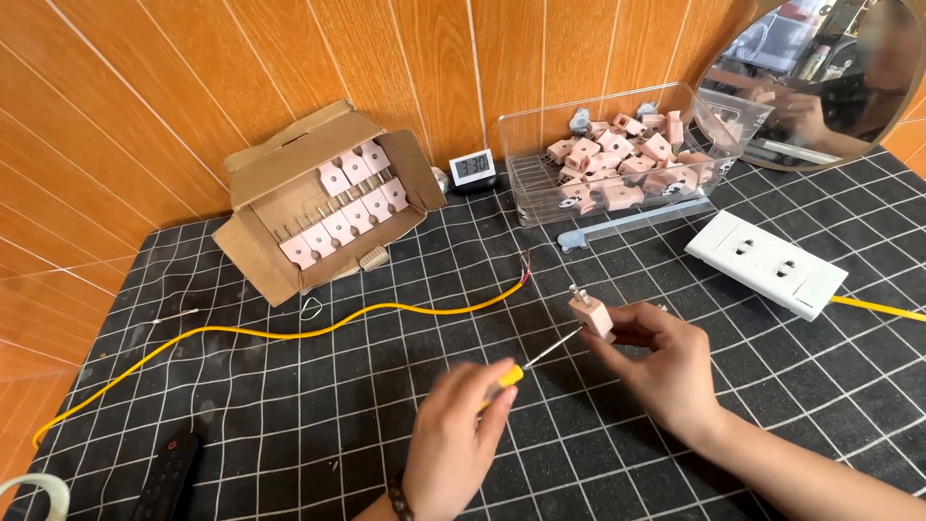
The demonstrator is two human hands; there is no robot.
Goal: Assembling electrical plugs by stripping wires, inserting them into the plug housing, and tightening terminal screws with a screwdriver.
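Left hand (453, 444): comes in from bottom edge, back of hand up, fingers curled shut in a pinch-type grip, thumb and index tips pointing toward the right hand. Beaded bracelet on wrist. Right hand (661, 352): forearm enters from lower right, wrist bent slightly, fingers closed in a fingertip pinch, just ahead of and beside the left hand. Hands close, not touching.

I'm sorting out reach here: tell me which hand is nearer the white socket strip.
Right. The right hand, holding a pink plug, sits just left of and below the white socket strip; the left hand, with the screwdriver, is farther left.
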